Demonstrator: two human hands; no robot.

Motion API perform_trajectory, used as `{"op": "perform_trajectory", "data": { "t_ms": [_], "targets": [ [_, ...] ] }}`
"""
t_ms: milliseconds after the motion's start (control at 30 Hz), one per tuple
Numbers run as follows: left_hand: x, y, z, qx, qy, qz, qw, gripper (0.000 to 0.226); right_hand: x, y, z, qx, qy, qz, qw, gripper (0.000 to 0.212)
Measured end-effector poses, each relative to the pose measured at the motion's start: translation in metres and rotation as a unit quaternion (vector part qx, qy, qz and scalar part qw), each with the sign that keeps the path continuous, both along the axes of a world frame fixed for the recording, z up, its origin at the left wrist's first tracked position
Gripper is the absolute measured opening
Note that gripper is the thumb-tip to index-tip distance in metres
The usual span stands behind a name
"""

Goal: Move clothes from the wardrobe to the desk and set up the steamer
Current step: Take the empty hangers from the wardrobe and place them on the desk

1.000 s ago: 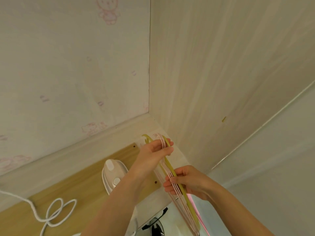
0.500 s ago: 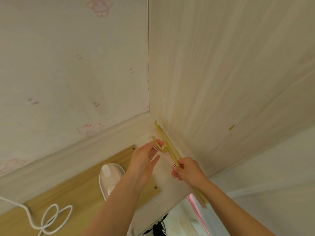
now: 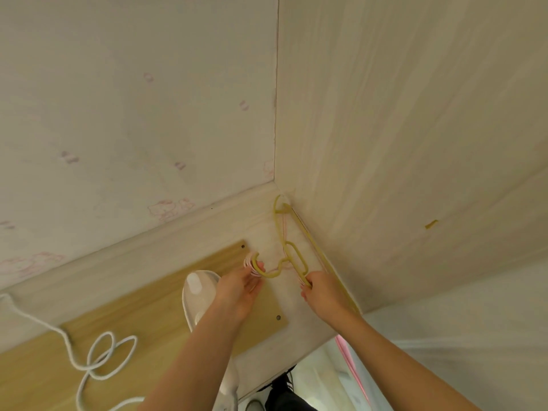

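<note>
A stack of empty hangers, yellow-green on top (image 3: 292, 252) with pink ones beneath, lies flat on the pale desk (image 3: 299, 327) in the corner against the wardrobe side (image 3: 400, 143). My left hand (image 3: 240, 287) grips the hooks at the stack's left end. My right hand (image 3: 321, 292) pinches the hangers' lower bar near the wardrobe panel. The white steamer (image 3: 197, 289) stands just left of my left hand, partly hidden by my forearm. Its white cord (image 3: 95, 355) loops across the desk at the left. No clothes are in view.
A light wood board (image 3: 166, 304) with screw heads covers part of the desk. A wallpapered wall (image 3: 133, 99) closes the back. Below the desk edge a pink strip (image 3: 351, 366) and dark objects on the floor (image 3: 278, 393) show.
Both hands have carried the hangers further into the corner and laid them flat on the desk, fanned out. One second ago they were held bunched on edge above the desk.
</note>
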State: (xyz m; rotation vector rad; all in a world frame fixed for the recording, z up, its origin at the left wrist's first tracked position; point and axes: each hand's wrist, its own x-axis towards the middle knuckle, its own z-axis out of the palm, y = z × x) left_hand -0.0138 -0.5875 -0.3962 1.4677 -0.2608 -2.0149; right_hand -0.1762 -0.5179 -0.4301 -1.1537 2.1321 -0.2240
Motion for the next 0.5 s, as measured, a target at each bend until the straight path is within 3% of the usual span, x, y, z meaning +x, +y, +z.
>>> {"op": "perform_trajectory", "data": {
  "t_ms": [133, 233, 333, 500],
  "targets": [
    [-0.001, 0.004, -0.021, 0.008, -0.079, 0.029, 0.996, 0.017, 0.005, 0.001, -0.013, 0.021, 0.039, 0.011, 0.999, 0.021],
    [-0.008, 0.01, -0.031, -0.078, -0.228, -0.055, 0.969, 0.011, 0.008, 0.0, -0.024, 0.004, 0.036, 0.001, 0.999, 0.017],
    [-0.011, 0.021, -0.037, -0.181, -0.39, -0.162, 0.888, 0.034, 0.01, -0.002, -0.03, 0.004, 0.046, 0.017, 0.999, 0.025],
    [-0.015, 0.044, -0.049, -0.371, -0.499, -0.325, 0.712, 0.071, 0.011, -0.006, -0.038, -0.007, 0.043, 0.014, 0.999, 0.035]
  ]
}}
